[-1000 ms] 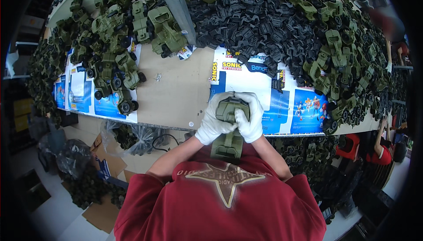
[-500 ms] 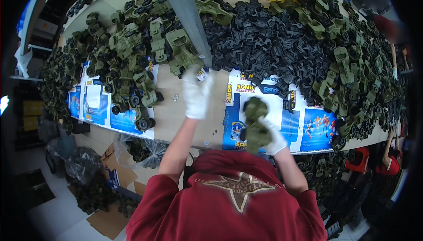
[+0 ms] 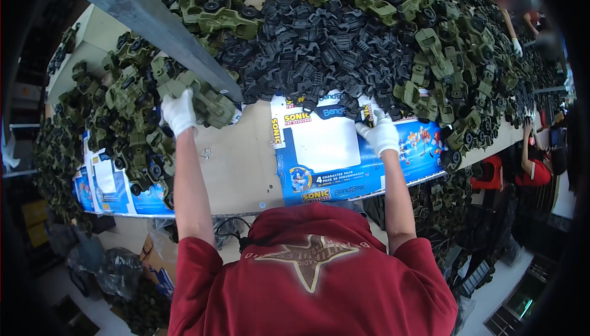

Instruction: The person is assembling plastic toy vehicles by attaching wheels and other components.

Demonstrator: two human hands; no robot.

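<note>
The widest open passage is the bare strip of worktop [image 3: 243, 164] left of the frame's centre, running back from the near edge. Right of it, the flat printed sheet [image 3: 326, 145] leaves low, open room up to the heap of black parts [image 3: 319, 47], which blocks the upper centre. A slanting grey post [image 3: 153, 23] cuts across the upper left, its foot closing the strip's far end beside a green vehicle [image 3: 212, 105] at the left hand [image 3: 178, 115]. Piled green vehicles crowd the left and upper right; the right hand [image 3: 378, 134] occupies the sheet's right part.
</note>
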